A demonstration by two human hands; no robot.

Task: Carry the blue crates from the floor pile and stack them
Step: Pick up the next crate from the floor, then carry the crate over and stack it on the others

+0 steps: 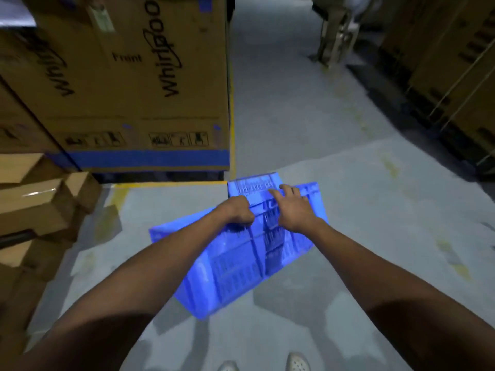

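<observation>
- I take the blue crate (235,263) as my landmark; it hangs tilted in front of me, above the grey floor (348,210), one long side turned up toward the camera.
- My left hand (237,211) sits on the upper edge of the crate, closed like a fist, the fingers curled over the rim and holding it.
- My right hand (293,207) is just beside the left one, on the same upper part of the crate. Its fingers are spread and lie flat on the ribbed plastic; I cannot tell if they hook any edge.
- Behind the crate, touching its far side in the view, a second blue crate (253,184) shows only its top part. I cannot tell if it stands on the floor.
- Beyond the crate to the left stands a large cardboard box (134,76) with dark lettering and a blue band at the bottom.
- Left of the crate, smaller cartons (34,207) are piled up.
- Below the crate, at the bottom edge, I see the tips of two light shoes (297,362).
</observation>
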